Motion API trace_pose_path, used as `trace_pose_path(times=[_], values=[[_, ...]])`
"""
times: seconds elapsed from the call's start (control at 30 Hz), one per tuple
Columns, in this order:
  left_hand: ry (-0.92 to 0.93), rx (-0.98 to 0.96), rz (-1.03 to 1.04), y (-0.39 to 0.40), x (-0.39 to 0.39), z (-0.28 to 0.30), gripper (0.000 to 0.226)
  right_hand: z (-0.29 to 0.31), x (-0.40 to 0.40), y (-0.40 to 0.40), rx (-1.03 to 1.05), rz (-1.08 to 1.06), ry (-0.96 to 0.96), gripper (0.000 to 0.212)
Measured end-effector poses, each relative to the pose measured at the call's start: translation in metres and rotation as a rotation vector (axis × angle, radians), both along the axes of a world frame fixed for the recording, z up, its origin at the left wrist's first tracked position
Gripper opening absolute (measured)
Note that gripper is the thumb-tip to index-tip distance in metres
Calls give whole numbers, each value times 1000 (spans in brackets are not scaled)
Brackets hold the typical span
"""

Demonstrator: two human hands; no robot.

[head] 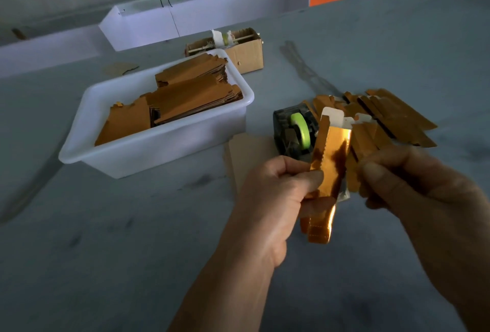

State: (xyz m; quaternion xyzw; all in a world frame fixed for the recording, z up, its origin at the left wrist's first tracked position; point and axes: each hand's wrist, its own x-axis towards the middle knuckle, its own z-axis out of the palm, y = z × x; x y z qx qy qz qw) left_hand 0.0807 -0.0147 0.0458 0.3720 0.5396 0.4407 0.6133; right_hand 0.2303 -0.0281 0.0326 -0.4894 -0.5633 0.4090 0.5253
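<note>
1. Here, a shiny gold-orange foil-faced cardboard carton (331, 162), long, narrow and partly folded, is held upright above the grey table (106, 239), just in front of the person.
2. Its left edge is pinched between the thumb and curled fingers of the left hand (275, 193), low on the piece.
3. Its right edge is gripped by the right hand (413, 186), whose fingers are curled and whose thumb is pressed toward the foil.
4. White inner flaps are seen at the carton's top end, while its lower end hangs below the left hand.
5. Just behind the carton, a black tape dispenser with a green roll (294, 130) is set on a flat sheet of brown cardboard (249, 156).
6. To the right of the dispenser, a loose heap of gold-orange flat blanks (392, 117) is spread on the table.
7. To the left, a white rectangular plastic tub (148, 151) is filled with stacked orange-brown blanks (191, 93).
8. Beyond the tub, an open brown corrugated box (246, 53) is placed.
</note>
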Motion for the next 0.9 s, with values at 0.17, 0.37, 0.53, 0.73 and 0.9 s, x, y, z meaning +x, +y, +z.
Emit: trace_pose_path(times=[0.17, 0.37, 0.53, 0.73, 0.9], values=[[-35, 30, 8, -3, -1, -3, 4, 4, -6, 2, 52, 192, -62, 20], [-41, 30, -18, -8, -4, 4, 6, 7, -10, 4, 80, 208, -135, 31], [-30, 65, -60, -13, -5, 8, 3, 11, -12, 2, 22, 138, -250, 56], [-37, 39, -122, -14, -11, 10, 5, 10, -14, 2, -16, 87, -323, 62], [-8, 51, -107, -15, -11, 7, 7, 11, -19, 0, -30, 33, -387, 55]])
